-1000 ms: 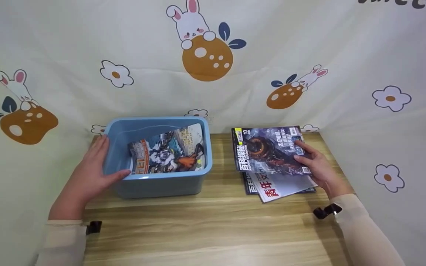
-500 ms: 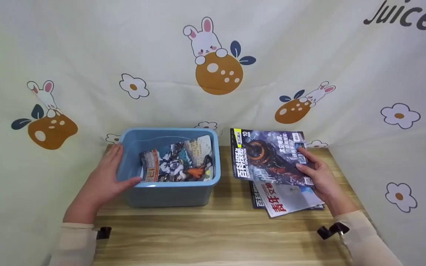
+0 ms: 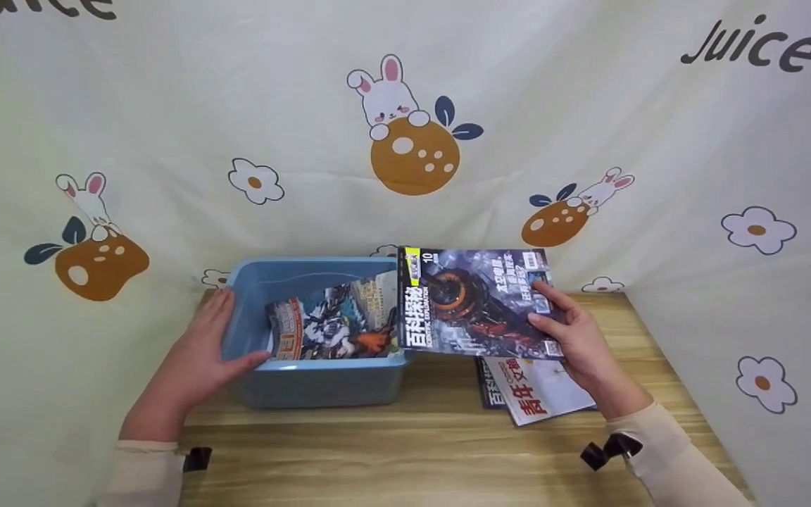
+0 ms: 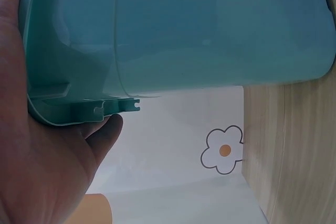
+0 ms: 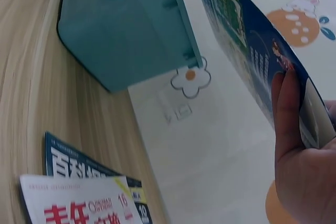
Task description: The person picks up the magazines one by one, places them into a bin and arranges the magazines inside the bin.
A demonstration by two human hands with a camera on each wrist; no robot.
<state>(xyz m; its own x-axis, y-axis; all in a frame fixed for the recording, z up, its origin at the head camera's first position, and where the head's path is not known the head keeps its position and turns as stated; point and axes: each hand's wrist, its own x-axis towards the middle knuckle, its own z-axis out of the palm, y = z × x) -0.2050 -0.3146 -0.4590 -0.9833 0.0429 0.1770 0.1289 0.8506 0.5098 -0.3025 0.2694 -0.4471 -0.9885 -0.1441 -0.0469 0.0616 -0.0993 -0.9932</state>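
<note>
Dark glossy magazine (image 3: 472,303) is hovering, pinched by your right hand (image 3: 574,338); you are carrying it toward nine o'clock, needing lowering into the blue plastic bin (image 3: 314,384) your left hand (image 3: 198,359) is gripping.

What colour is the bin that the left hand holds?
Light blue bin, clearest in the head view.
</note>
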